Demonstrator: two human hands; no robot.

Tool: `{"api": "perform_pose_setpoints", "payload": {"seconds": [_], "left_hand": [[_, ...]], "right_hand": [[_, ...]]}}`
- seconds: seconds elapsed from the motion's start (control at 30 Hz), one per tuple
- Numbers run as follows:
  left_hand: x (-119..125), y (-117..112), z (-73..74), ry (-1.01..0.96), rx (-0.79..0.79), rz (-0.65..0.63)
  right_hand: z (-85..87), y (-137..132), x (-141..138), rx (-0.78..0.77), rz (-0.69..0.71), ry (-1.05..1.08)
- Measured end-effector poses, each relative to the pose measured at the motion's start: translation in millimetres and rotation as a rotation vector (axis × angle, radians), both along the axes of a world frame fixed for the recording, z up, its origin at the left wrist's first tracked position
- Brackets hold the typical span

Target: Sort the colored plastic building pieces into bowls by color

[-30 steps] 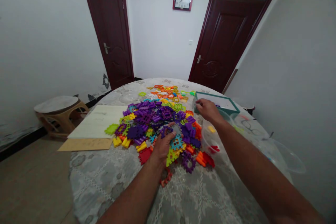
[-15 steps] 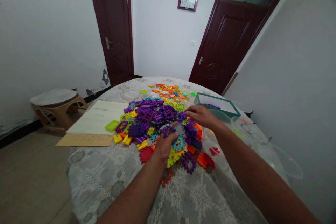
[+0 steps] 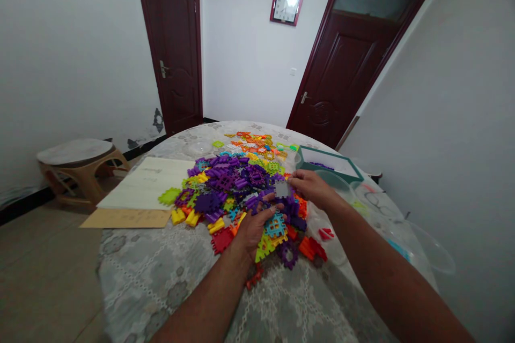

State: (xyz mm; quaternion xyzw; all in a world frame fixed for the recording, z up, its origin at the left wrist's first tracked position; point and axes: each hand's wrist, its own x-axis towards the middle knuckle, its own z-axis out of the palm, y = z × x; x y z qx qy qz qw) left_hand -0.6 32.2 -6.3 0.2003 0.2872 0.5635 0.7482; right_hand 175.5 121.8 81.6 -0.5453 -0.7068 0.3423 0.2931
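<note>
In the head view my right hand [image 3: 311, 187] is closed at the right side of a heap of plastic building pieces [image 3: 225, 179], pinching the edge of a grey square building tile [image 3: 281, 189]. Lower and to the left, my left hand [image 3: 255, 225] lies palm up with its thumb and fingers apart, over the heap's near side. Purple pieces show between and behind its fingers; whether any touches the hand is unclear. Beside its thumb is a light blue lattice tile [image 3: 276, 224], above a lime green piece [image 3: 264, 248].
A green-rimmed box [image 3: 341, 163] with purple pieces inside stands at the right. Clear plastic containers [image 3: 336, 185] are near it. Orange and yellow pieces [image 3: 249, 142] lie farther back. White paper [image 3: 148, 182] lies on the left, and a stool [image 3: 80, 166] stands beyond the table.
My right hand has taken hold of the grey tile, which was at my left thumb and fingers, and it has moved slightly up and right. My left fingers have opened.
</note>
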Motion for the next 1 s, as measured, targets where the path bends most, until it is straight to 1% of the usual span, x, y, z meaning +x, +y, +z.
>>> {"api": "perform_pose_setpoints", "payload": {"seconds": [0.07, 0.1, 0.23, 0.3, 0.37, 0.43, 0.5, 0.57, 0.63, 0.7, 0.77, 0.83, 0.9, 0.93, 1.0], "left_hand": [[-1.6, 0.3, 1.3, -0.006, -0.013, 0.002], [-2.4, 0.6, 1.8, -0.001, -0.017, 0.002], [-4.8, 2.1, 2.1, 0.026, -0.012, 0.004], [-5.4, 2.7, 1.1, 0.030, -0.008, 0.001], [-5.8, 2.9, 0.0, 0.028, 0.000, -0.003], [-5.8, 2.4, -0.4, 0.023, 0.012, -0.008], [-5.0, 1.0, 0.6, 0.013, 0.021, -0.011], [-3.6, -1.1, 3.2, 0.007, 0.022, -0.015], [-1.6, -3.6, 6.8, 0.020, 0.028, -0.036], [0.4, -6.0, 9.9, 0.050, 0.061, -0.060], [1.9, -8.0, 11.1, 0.094, 0.115, -0.069], [2.2, -8.8, 10.2, 0.150, 0.157, -0.075], [1.3, -8.4, 8.0, 0.202, 0.168, -0.093], [0.5, -7.9, 7.1, 0.219, 0.171, -0.109], [-1.2, -6.9, 6.0, 0.226, 0.177, -0.139]], "right_hand": [[2.9, 16.4, 5.5, -0.040, -0.116, 0.081], [4.6, 26.5, 8.2, -0.035, -0.163, 0.105], [9.9, 72.3, 15.3, 0.051, -0.317, 0.150], [11.5, 90.4, 16.7, 0.083, -0.377, 0.175], [12.4, 99.4, 17.2, 0.095, -0.403, 0.195], [12.2, 96.8, 17.0, 0.095, -0.389, 0.200], [10.8, 82.9, 15.5, 0.082, -0.344, 0.194], [8.8, 59.9, 11.5, 0.065, -0.229, 0.155], [6.8, 32.3, 4.3, 0.095, -0.014, 0.064], [5.5, 4.8, -5.7, 0.190, 0.216, -0.040], [5.0, -17.7, -16.9, 0.292, 0.364, -0.128], [5.1, -32.0, -26.6, 0.356, 0.455, -0.205], [5.6, -37.9, -32.1, 0.360, 0.511, -0.246], [6.0, -38.4, -32.8, 0.317, 0.521, -0.232], [6.3, -36.4, -30.5, 0.143, 0.505, -0.131]]}}
